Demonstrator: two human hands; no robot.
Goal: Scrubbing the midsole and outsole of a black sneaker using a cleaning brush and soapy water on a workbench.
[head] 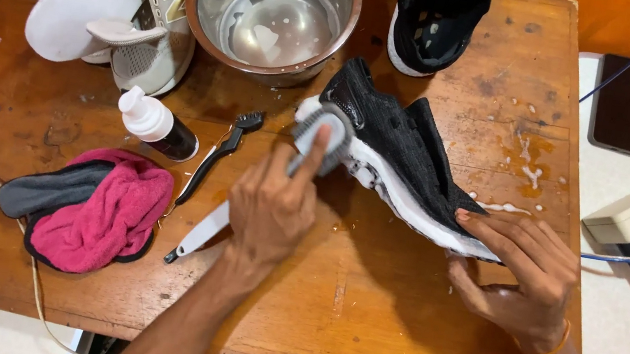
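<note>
Left hand [270, 210]: closed around a grey scrub brush [321, 138], index finger laid along its back, bristles pressed onto the shoe's heel end.
Right hand [521, 274]: fingers loosely curled, gripping the white sole at the toe.
Black sneaker [399, 144]: mid tabletop [362, 309], tilted, soapy.
Steel bowl [273, 8]: far side, just behind the sneaker.

The left hand [270, 210] presses a brush [321, 138] against a black shoe [399, 144] steadied by the right hand [521, 270].

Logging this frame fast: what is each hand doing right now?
Left hand: closed on a grey scrub brush, pressed to the black sneaker.
Right hand: gripping the sneaker's white sole.
</note>
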